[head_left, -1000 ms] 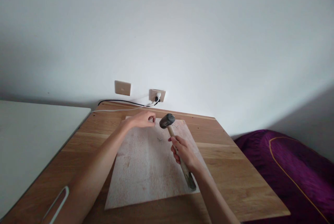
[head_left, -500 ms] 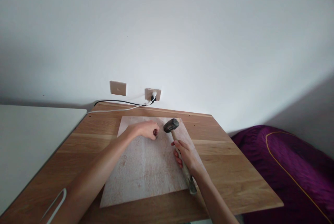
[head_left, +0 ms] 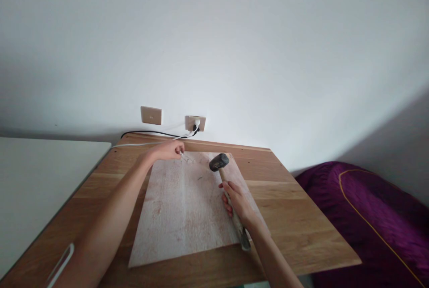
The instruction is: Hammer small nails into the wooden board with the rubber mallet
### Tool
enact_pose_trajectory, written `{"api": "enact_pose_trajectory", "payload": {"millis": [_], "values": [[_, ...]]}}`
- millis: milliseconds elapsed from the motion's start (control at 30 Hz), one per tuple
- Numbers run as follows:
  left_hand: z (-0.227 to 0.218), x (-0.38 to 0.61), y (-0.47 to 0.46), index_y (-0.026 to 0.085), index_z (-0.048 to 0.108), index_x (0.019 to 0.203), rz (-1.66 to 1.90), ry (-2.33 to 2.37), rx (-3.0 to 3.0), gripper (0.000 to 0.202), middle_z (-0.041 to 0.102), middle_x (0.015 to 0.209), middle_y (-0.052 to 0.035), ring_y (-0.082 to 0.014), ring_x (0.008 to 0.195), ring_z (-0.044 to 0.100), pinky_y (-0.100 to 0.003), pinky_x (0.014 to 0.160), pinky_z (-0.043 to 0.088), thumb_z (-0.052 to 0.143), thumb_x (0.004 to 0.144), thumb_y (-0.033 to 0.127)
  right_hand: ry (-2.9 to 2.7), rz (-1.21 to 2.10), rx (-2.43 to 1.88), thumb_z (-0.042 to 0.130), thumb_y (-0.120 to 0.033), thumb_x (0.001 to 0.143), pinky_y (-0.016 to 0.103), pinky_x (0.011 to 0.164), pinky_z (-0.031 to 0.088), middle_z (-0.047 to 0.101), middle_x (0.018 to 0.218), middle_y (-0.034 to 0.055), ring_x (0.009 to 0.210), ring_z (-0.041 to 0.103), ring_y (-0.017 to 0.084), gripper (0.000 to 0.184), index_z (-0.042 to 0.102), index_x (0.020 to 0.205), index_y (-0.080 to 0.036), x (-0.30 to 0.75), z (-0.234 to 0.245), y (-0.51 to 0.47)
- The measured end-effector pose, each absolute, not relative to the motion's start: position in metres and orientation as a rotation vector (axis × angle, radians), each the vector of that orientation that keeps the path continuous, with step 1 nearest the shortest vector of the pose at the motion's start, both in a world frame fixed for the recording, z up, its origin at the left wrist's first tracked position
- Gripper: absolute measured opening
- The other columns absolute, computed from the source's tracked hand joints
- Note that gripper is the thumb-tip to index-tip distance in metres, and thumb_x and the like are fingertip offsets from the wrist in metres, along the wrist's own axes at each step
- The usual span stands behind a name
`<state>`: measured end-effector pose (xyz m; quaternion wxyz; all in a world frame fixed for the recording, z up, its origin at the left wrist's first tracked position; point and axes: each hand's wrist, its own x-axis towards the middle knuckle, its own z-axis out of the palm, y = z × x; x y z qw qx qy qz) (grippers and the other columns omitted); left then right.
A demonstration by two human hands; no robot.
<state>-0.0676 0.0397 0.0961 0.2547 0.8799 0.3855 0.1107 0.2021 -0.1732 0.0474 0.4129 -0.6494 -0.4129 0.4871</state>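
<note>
My right hand (head_left: 236,201) is wrapped around the wooden handle of a hammer (head_left: 219,163). The hammer's dark, blunt head hovers above the right part of a pale wooden board (head_left: 177,216). At the board's far left edge, my left hand (head_left: 171,149) is closed in a pinch on a thin, light nail (head_left: 182,156), mostly hidden by the fingers. Just right of those fingertips, several small nails (head_left: 193,160) stand in a row along the board's far side. A loose nail (head_left: 199,178) lies flat on the board, nearer to me.
Beneath the board is a wooden tabletop (head_left: 288,207) pushed against a white wall. A black cable (head_left: 150,132) and white cables run from a wall socket (head_left: 195,123) along the table's back edge. A white surface (head_left: 43,176) adjoins on the left; purple fabric (head_left: 368,207) lies right.
My left hand has moved left and away from me, from the middle of the board to its far left edge, uncovering the nails. My right hand and the hammer have hardly moved.
</note>
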Motion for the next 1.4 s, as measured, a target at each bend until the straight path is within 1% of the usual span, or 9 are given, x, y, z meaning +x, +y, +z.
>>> {"api": "enact_pose_trajectory", "payload": {"millis": [67, 133, 367, 433, 633, 767, 967, 1267, 1400], "values": [[0.091, -0.068, 0.042, 0.018, 0.073, 0.102, 0.289, 1.033, 2.419, 0.033, 0.075, 0.086, -0.0023, -0.0185, 0.077, 0.067, -0.024, 0.066, 0.044, 0.06, 0.071, 0.019, -1.034, 1.223, -1.643, 0.052, -0.059, 0.085, 0.021, 0.031, 0.03, 0.045, 0.056, -0.01, 0.036, 0.036, 0.008, 0.04, 0.055, 0.098, -0.022, 0.201, 0.049, -0.173], [0.087, -0.066, 0.044, 0.019, 0.074, 0.1, 0.27, 1.014, 2.441, 0.032, 0.074, 0.084, -0.0016, -0.0182, 0.076, 0.067, -0.024, 0.067, 0.044, 0.06, 0.072, 0.018, -1.03, 1.227, -1.645, 0.053, -0.059, 0.084, 0.021, 0.031, 0.03, 0.045, 0.056, -0.01, 0.036, 0.036, 0.008, 0.04, 0.054, 0.098, -0.022, 0.201, 0.05, -0.174], [0.077, -0.061, 0.046, 0.019, 0.068, 0.084, 0.279, 0.954, 2.415, 0.01, 0.073, 0.081, -0.0007, -0.0158, 0.075, 0.066, -0.023, 0.07, 0.046, 0.064, 0.076, 0.017, -1.036, 1.213, -1.631, 0.055, -0.062, 0.084, 0.021, 0.032, 0.029, 0.044, 0.056, -0.0106, 0.036, 0.036, 0.008, 0.042, 0.055, 0.098, -0.022, 0.2, 0.048, -0.174], [0.076, -0.062, 0.046, 0.019, 0.068, 0.083, 0.278, 0.946, 2.417, 0.008, 0.073, 0.08, 0.0001, -0.0152, 0.074, 0.066, -0.022, 0.07, 0.047, 0.065, 0.076, 0.018, -1.035, 1.211, -1.637, 0.055, -0.063, 0.083, 0.02, 0.032, 0.029, 0.044, 0.056, -0.0108, 0.036, 0.036, 0.007, 0.043, 0.055, 0.098, -0.022, 0.201, 0.048, -0.174], [0.073, -0.064, 0.049, 0.02, 0.07, 0.085, 0.284, 0.95, 2.437, 0.012, 0.073, 0.079, 0.0008, -0.0151, 0.075, 0.066, -0.022, 0.071, 0.048, 0.066, 0.074, 0.018, -1.033, 1.226, -1.655, 0.055, -0.059, 0.084, 0.02, 0.031, 0.028, 0.045, 0.055, -0.0109, 0.035, 0.036, 0.007, 0.038, 0.052, 0.096, -0.023, 0.2, 0.049, -0.173], [0.071, -0.064, 0.05, 0.02, 0.071, 0.085, 0.264, 0.969, 2.44, 0.016, 0.072, 0.077, 0.0012, -0.0158, 0.075, 0.067, -0.023, 0.071, 0.048, 0.066, 0.071, 0.015, -1.038, 1.203, -1.667, 0.058, -0.057, 0.084, 0.021, 0.032, 0.029, 0.046, 0.058, -0.0107, 0.036, 0.037, 0.007, 0.034, 0.047, 0.09, -0.025, 0.199, 0.05, -0.174], [0.074, -0.064, 0.049, 0.019, 0.071, 0.086, 0.26, 0.955, 2.442, 0.02, 0.072, 0.077, 0.0009, -0.0155, 0.075, 0.067, -0.021, 0.068, 0.048, 0.063, 0.068, 0.013, -1.097, 1.166, -1.646, 0.057, -0.055, 0.087, 0.02, 0.032, 0.03, 0.045, 0.058, -0.0108, 0.037, 0.037, 0.006, 0.035, 0.039, 0.081, -0.026, 0.201, 0.045, -0.175], [0.08, -0.065, 0.045, 0.019, 0.073, 0.086, 0.251, 0.975, 2.442, 0.02, 0.074, 0.079, -0.0001, -0.0155, 0.074, 0.068, -0.021, 0.067, 0.048, 0.063, 0.069, 0.015, -1.095, 1.156, -1.662, 0.059, -0.056, 0.085, 0.02, 0.03, 0.03, 0.045, 0.058, -0.0114, 0.036, 0.036, 0.006, 0.036, 0.039, 0.081, -0.026, 0.201, 0.045, -0.174], [0.077, -0.064, 0.047, 0.019, 0.073, 0.086, 0.241, 0.972, 2.435, 0.02, 0.075, 0.08, -0.001, -0.0156, 0.074, 0.068, -0.021, 0.067, 0.048, 0.063, 0.069, 0.016, -1.103, 1.162, -1.637, 0.058, -0.055, 0.086, 0.02, 0.031, 0.03, 0.045, 0.059, -0.0113, 0.036, 0.036, 0.006, 0.035, 0.039, 0.082, -0.026, 0.202, 0.043, -0.174]]}}
